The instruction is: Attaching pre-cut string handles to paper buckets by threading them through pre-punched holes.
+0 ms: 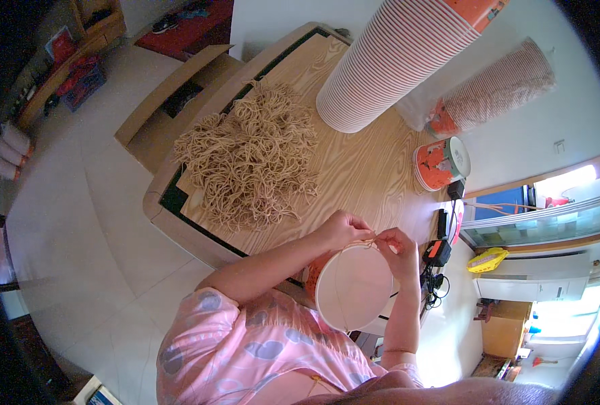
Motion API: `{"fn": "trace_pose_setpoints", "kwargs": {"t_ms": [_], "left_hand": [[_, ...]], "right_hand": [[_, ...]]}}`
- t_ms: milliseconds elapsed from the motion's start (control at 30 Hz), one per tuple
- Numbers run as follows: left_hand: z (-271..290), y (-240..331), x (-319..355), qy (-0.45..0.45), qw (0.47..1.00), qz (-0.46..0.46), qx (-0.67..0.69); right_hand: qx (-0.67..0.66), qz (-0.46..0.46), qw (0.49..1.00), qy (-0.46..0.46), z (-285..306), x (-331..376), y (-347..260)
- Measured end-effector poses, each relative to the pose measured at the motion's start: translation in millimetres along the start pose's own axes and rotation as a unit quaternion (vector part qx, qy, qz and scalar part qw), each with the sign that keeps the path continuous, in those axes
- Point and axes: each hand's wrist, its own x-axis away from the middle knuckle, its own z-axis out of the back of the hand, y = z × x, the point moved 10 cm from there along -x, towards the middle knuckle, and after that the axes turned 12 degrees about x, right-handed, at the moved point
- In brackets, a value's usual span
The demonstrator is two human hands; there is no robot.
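A paper bucket point(356, 287), white inside and orange outside, rests against my body at the table's near edge, its mouth turned up toward me. Thin tan string point(341, 282) runs across the mouth from rim to rim. At the bucket's far rim my left hand point(346, 229) pinches the string between closed fingers. Beside it, nearly touching, my right hand point(398, 248) pinches the string at the same spot. The exact hold of the fingertips is too small to make out. A heap of tan cut strings point(252, 158) lies on the wood-grain table point(364, 158) ahead of my left arm.
A tall stack of nested paper buckets point(398, 64) stands at the table's far side. Behind it leans a plastic-wrapped stack point(499, 88). An orange bucket point(441, 164) sits at the right, near black adapters and cables point(437, 253). An open cardboard box point(171, 101) stands beyond the left edge.
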Motion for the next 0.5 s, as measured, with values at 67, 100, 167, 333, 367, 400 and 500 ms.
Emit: {"fn": "trace_pose_setpoints", "kwargs": {"t_ms": [67, 100, 167, 333, 367, 400, 500], "left_hand": [[-2.8, -3.8, -2.4, -0.013, 1.000, 0.006, -0.011], [-4.9, -6.1, -3.3, -0.026, 0.999, 0.012, -0.022], [-7.8, -9.2, -3.5, -0.046, 0.999, 0.020, -0.009], [-8.4, -4.3, -2.6, -0.041, 0.999, 0.019, -0.004], [-7.4, 2.5, -0.5, -0.026, 0.999, 0.019, 0.001], [-5.8, 6.3, 0.3, -0.012, 1.000, 0.019, 0.007], [-8.3, 2.4, -5.4, -0.035, 0.999, 0.006, 0.011]], "right_hand": [[-0.012, -0.013, 1.000, 0.005, 0.2, 2.3, 3.6], [-0.016, -0.017, 1.000, 0.015, 0.7, 3.7, 2.5], [-0.021, -0.022, 0.999, 0.027, 0.3, 4.9, 3.4], [0.016, 0.045, 0.997, 0.066, 7.8, 7.4, -9.4], [0.015, 0.045, 0.997, 0.067, 8.3, 7.6, -8.9], [0.018, 0.048, 0.996, 0.071, 9.2, 8.2, -8.9], [0.025, 0.052, 0.995, 0.081, 11.5, 9.2, -12.0]]}}
